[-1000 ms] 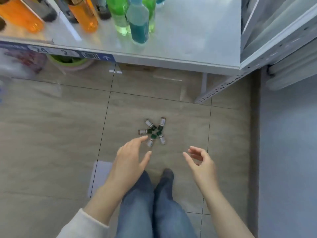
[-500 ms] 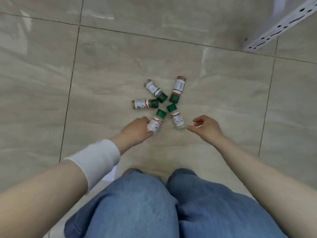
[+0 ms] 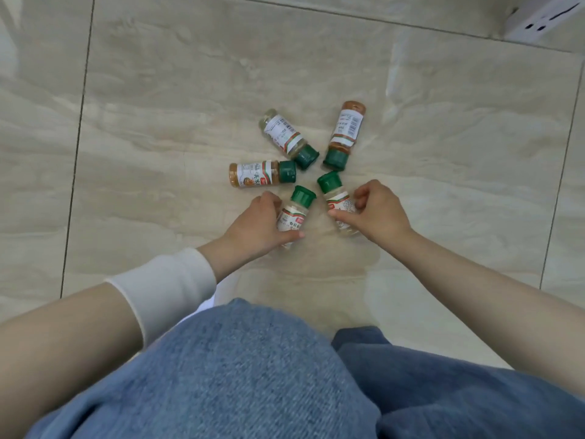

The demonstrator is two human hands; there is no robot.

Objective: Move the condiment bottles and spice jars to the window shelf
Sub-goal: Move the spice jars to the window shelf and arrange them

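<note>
Several small spice jars with green caps lie on the tiled floor in a star, caps toward the middle. My left hand (image 3: 258,223) is closed around the near-left jar of pale spice (image 3: 296,210). My right hand (image 3: 378,213) grips the near-right pale jar (image 3: 335,194). Both held jars still rest on the floor. An orange-filled jar (image 3: 258,174) lies at the left, a pale one (image 3: 285,136) at the upper left, and a brown-filled one (image 3: 346,131) at the upper right. The window shelf is out of view.
I am crouched; my knees in blue jeans (image 3: 253,369) fill the bottom of the view. A white perforated shelf leg (image 3: 544,19) shows at the top right corner. Beige floor tiles (image 3: 158,90) surround the jars.
I have crouched lower, so the jars look bigger. Both hands have moved forward and closed on the two nearest jars; a second ago they were open above the floor.
</note>
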